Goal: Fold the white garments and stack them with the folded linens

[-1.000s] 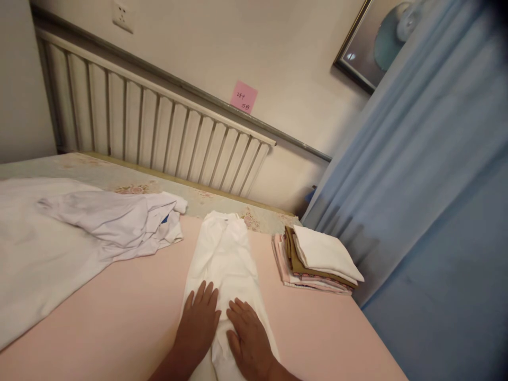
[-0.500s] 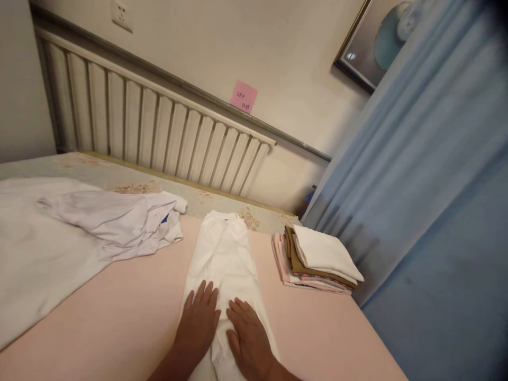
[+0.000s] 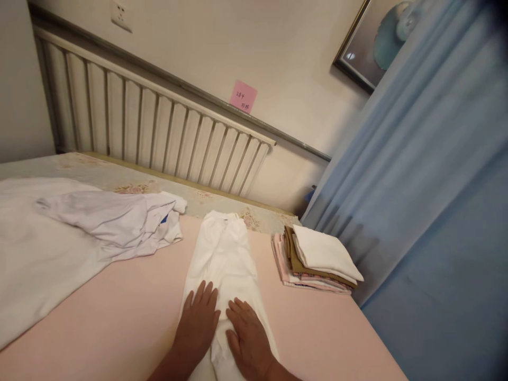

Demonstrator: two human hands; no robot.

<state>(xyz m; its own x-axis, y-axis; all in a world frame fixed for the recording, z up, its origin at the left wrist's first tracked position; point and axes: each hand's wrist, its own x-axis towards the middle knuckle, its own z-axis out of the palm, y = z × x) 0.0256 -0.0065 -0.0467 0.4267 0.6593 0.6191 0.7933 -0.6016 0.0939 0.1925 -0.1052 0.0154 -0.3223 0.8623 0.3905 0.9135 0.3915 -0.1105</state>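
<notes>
A long white garment [image 3: 225,254], which looks like a pair of trousers folded lengthwise, lies on the pink sheet [image 3: 130,307] in front of me. Its gathered end is farthest away, and the near end runs out of view at the bottom. My left hand [image 3: 198,320] rests flat on the garment's left side, fingers stretched out. Beside it, my right hand [image 3: 249,333] lies palm down on the right side, fingers extended. A narrow strip of creased white cloth shows between the two hands. Neither hand grasps anything.
To the right sits a stack of folded clothes [image 3: 325,256], white, brown and pink. Crumpled white clothing [image 3: 119,217] spreads across the left. Behind the bed are a radiator [image 3: 159,121] and a wall with a pink note [image 3: 243,97]. A blue curtain [image 3: 416,174] hangs at right.
</notes>
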